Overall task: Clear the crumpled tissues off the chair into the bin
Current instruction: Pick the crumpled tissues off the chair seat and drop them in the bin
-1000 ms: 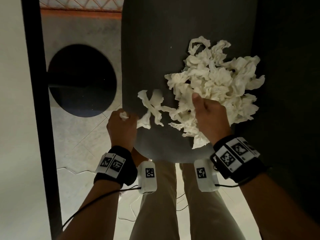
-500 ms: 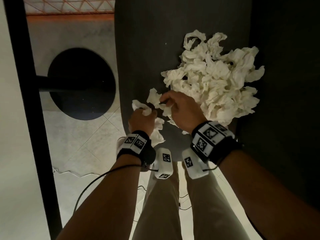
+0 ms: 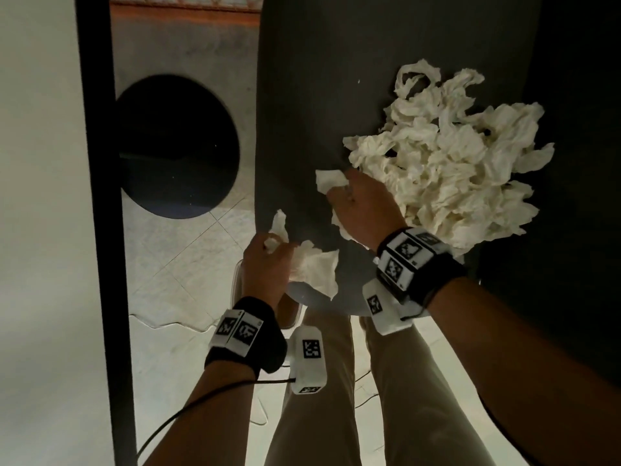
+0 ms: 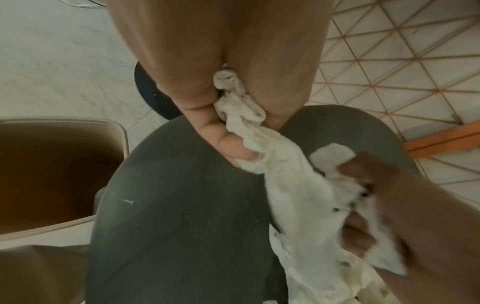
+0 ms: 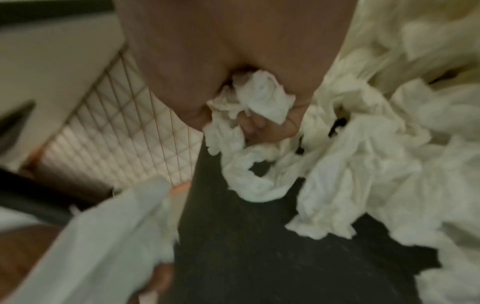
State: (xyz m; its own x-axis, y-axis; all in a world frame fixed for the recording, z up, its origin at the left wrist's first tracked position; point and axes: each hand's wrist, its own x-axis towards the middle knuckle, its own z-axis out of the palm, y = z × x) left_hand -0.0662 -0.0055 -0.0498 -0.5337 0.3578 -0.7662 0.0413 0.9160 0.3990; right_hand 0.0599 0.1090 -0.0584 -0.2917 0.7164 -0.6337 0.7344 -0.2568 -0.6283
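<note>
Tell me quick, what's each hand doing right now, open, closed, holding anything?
Left hand: closed, gripping a crumpled tissue at the chair's front edge.
Right hand: closed, gripping a tissue clump beside the big pile.

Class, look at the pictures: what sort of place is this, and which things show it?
Probably an indoor room, perhaps an office or home. Clues: a dark padded chair piled with crumpled tissues, a tiled floor, and a bin beside the seat.
</note>
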